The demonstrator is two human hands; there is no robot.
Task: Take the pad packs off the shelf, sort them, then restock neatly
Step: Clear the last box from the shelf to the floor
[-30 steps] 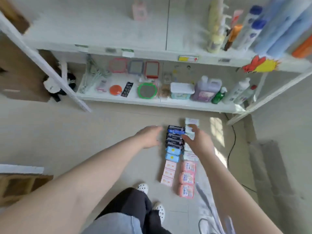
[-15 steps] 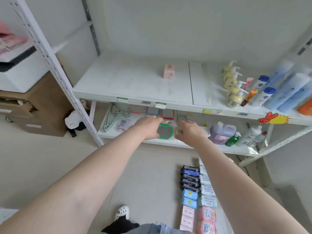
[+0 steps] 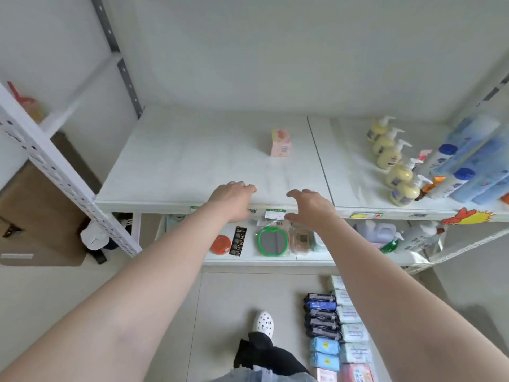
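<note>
- Left hand (image 3: pixel 234 201) out over the front edge of the upper shelf (image 3: pixel 179 166), palm down, fingers loosely bent, grip holding nothing.
- Right hand (image 3: pixel 309 209) just beside it at the same front edge, fingers spread and slightly curled, grip wide and holding nothing.
- Hands are apart, with a gap between them; neither touches a pack.
- One pink pad pack (image 3: pixel 280 142) stands upright on the upper shelf, further back than both hands, near the seam between the two shelf boards. Well apart from the fingertips.
- Rest of the pad packs are on the floor (image 3: pixel 242 293), lower right, in two rows side by side: dark packs (image 3: pixel 321 317) at the far end of the left row, then light blue packs (image 3: pixel 325 354), then a pale pink one at the frame bottom.
- Right row: pale green packs (image 3: pixel 352 330) running back toward the shelf, with a darker pink pack (image 3: pixel 358 374) at the near end, cut off by the frame edge and partly covered by the right forearm.
- Right side of upper shelf: row of yellow pump bottles (image 3: pixel 391 158), white and blue bottles (image 3: pixel 473 166) beside them.
- Lower shelf (image 3: pixel 248 260): green-rimmed mirror (image 3: pixel 273 241), orange round item (image 3: pixel 221 244), black card (image 3: pixel 238 240), purple jug (image 3: pixel 376 232), white spray bottle (image 3: pixel 418 238).
- Price tags along the upper shelf's front lip, just under the hands; text unreadable.
- Brown cabinet (image 3: pixel 35 221) left of the rack upright. White clog (image 3: pixel 263 323) and dark trouser leg on the floor at the bottom of the frame.
</note>
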